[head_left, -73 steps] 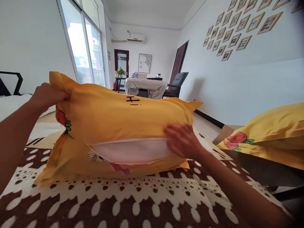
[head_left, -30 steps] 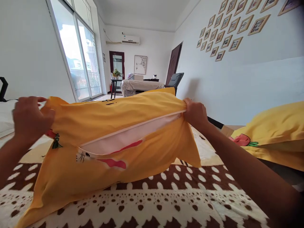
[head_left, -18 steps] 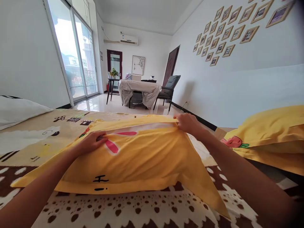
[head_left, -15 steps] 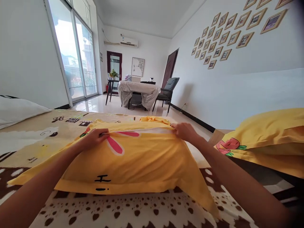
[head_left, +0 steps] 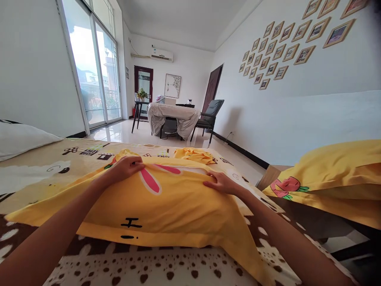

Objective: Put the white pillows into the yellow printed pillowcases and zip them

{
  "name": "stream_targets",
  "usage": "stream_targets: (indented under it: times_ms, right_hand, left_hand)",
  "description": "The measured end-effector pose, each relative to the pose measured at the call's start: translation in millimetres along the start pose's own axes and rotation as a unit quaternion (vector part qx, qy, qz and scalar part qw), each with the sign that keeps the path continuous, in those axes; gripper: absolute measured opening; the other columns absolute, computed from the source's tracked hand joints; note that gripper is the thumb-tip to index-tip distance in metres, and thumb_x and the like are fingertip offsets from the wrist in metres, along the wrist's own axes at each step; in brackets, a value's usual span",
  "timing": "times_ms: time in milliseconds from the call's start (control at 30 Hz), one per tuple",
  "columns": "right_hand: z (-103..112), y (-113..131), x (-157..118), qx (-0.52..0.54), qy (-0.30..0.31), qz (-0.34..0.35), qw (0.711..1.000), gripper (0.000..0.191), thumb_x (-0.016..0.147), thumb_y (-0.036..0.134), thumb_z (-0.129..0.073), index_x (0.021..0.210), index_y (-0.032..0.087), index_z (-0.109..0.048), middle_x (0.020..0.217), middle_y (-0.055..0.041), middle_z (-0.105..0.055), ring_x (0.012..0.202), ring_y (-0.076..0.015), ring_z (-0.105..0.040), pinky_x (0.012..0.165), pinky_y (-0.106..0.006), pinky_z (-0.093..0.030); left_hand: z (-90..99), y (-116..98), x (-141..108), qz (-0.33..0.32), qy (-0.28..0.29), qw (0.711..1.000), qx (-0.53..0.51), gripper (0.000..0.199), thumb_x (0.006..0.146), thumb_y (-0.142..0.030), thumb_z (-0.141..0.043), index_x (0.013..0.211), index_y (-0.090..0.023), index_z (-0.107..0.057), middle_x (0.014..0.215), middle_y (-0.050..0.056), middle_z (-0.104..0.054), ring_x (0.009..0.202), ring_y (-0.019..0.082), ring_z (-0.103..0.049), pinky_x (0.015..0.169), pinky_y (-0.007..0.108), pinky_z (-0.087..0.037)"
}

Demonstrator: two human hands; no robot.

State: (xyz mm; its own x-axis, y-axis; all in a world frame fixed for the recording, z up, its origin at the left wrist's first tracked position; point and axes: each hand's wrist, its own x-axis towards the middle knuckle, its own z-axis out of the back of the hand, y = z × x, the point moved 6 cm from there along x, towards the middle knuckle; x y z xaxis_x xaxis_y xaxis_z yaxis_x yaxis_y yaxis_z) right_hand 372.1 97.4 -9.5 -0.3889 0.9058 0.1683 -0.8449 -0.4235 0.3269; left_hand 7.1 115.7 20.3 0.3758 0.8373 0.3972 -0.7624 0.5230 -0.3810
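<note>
A yellow pillowcase [head_left: 178,210] with pink-and-white bunny ears and black marks lies in front of me on the bed, plumped out by something inside. Along its far edge is an opening where a strip of white [head_left: 193,170] shows. My left hand [head_left: 126,167] is closed on that edge beside the bunny ears, fingers curled over the cloth. On the right end of the opening, my right hand [head_left: 222,183] grips the yellow fabric between thumb and fingers. A crumpled yellow cloth [head_left: 195,155] lies just beyond the pillowcase.
Another yellow pillow [head_left: 333,178] with strawberry prints is at the right, beside the bed. A white pillow [head_left: 26,139] rests at the far left. The patterned bedsheet [head_left: 166,264] spreads underneath. Beyond stand a covered table [head_left: 175,111] and a dark chair [head_left: 210,117].
My right hand has shifted left and nearer to me along the opening, while my left hand moved slightly right. Less white shows at the opening, and more of the crumpled yellow cloth is visible.
</note>
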Motion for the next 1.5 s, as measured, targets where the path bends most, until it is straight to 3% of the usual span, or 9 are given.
stream_targets:
  times_ms: [167, 367, 467, 600, 800, 933, 1100, 1333, 1500]
  right_hand:
    - [29, 1, 4, 0.1, -0.088, -0.018, 0.991, 0.054, 0.08, 0.066, -0.046, 0.054, 0.021, -0.033, 0.051, 0.005, -0.03, 0.049, -0.0091, -0.03, 0.047, -0.025, -0.022]
    - [153, 81, 4, 0.011, -0.376, 0.047, 0.925, 0.043, 0.084, 0.054, -0.05, 0.059, 0.02, -0.038, 0.052, 0.0049, -0.033, 0.051, -0.0092, -0.028, 0.049, -0.025, -0.02]
    - [130, 97, 16, -0.083, -0.296, 0.084, 0.948, 0.035, 0.091, 0.042, -0.039, 0.065, 0.02, -0.045, 0.05, 0.0042, -0.037, 0.05, -0.0104, -0.029, 0.051, -0.025, -0.019]
    - [70, 87, 34, -0.084, -0.221, 0.101, 0.966, 0.036, 0.089, 0.044, -0.044, 0.062, 0.02, -0.048, 0.05, 0.0028, -0.044, 0.049, -0.0109, -0.037, 0.052, -0.024, -0.023]
    - [59, 68, 56, -0.062, -0.142, 0.062, 0.986, 0.045, 0.088, 0.057, -0.04, 0.101, 0.018, -0.059, 0.066, -0.0027, -0.062, 0.062, -0.0171, -0.054, 0.061, -0.025, -0.034]
    - [20, 47, 47, -0.177, 0.042, 0.049, 0.982, 0.049, 0.086, 0.06, -0.041, 0.075, 0.017, -0.064, 0.074, -0.0098, -0.065, 0.065, -0.0195, -0.056, 0.062, -0.028, -0.034]
    - [-13, 37, 31, -0.112, 0.042, 0.083, 0.989, 0.028, 0.091, 0.034, -0.043, 0.071, 0.019, -0.056, 0.074, -0.0041, -0.062, 0.065, -0.0148, -0.053, 0.06, -0.025, -0.034]
    - [37, 65, 43, -0.039, -0.22, 0.043, 0.974, 0.027, 0.09, 0.03, -0.039, 0.067, 0.02, -0.047, 0.084, -0.0076, -0.057, 0.077, -0.0182, -0.05, 0.071, -0.029, -0.037]
    - [98, 84, 50, 0.132, -0.34, -0.045, 0.93, 0.036, 0.09, 0.036, -0.04, 0.057, 0.021, -0.034, 0.054, 0.0031, -0.038, 0.054, -0.0119, -0.033, 0.053, -0.027, -0.027]
  left_hand:
    - [-12.2, 32, 7, 0.025, 0.019, 0.997, 0.073, 0.041, 0.077, -0.052, -0.047, 0.053, -0.018, -0.048, 0.057, 0.002, -0.055, 0.063, 0.017, -0.048, 0.067, 0.028, -0.033]
    - [111.4, -10, 26, 0.094, -0.22, 0.968, 0.073, 0.045, 0.084, -0.051, -0.036, 0.051, -0.02, -0.039, 0.053, -0.003, -0.028, 0.057, 0.011, -0.025, 0.056, 0.024, -0.024]
    - [154.3, -34, 15, 0.09, -0.332, 0.93, 0.13, 0.046, 0.085, -0.047, -0.041, 0.048, -0.02, -0.036, 0.056, -0.004, -0.019, 0.059, 0.01, -0.018, 0.057, 0.022, -0.022]
    - [144.1, -23, -6, 0.118, -0.249, 0.938, 0.212, 0.046, 0.086, -0.041, -0.043, 0.048, -0.017, -0.04, 0.052, -0.005, -0.022, 0.054, 0.009, -0.021, 0.057, 0.021, -0.02]
    - [97.1, 19, -33, 0.111, -0.129, 0.949, 0.266, 0.041, 0.09, -0.047, -0.034, 0.082, -0.018, -0.062, 0.068, 0.003, -0.059, 0.066, 0.017, -0.045, 0.063, 0.025, -0.029]
    - [39.7, 33, -44, 0.06, 0.074, 0.973, 0.209, 0.048, 0.084, -0.061, -0.041, 0.094, -0.021, -0.066, 0.085, 0.006, -0.068, 0.085, 0.025, -0.056, 0.072, 0.029, -0.036]
    - [6.6, 39, -57, 0.056, 0.131, 0.985, 0.101, 0.044, 0.086, -0.058, -0.036, 0.078, -0.021, -0.06, 0.075, 0.002, -0.064, 0.072, 0.018, -0.056, 0.064, 0.025, -0.036]
    - [65.6, 35, -44, 0.113, -0.014, 0.966, 0.233, 0.054, 0.084, -0.061, -0.032, 0.058, -0.02, -0.056, 0.056, 0.004, -0.057, 0.061, 0.019, -0.051, 0.058, 0.027, -0.028]
    - [128.1, 7, -27, 0.126, -0.113, 0.981, 0.094, 0.053, 0.06, -0.068, -0.061, 0.08, -0.02, -0.069, 0.054, -0.003, -0.051, 0.06, 0.015, -0.048, 0.056, 0.023, -0.033]
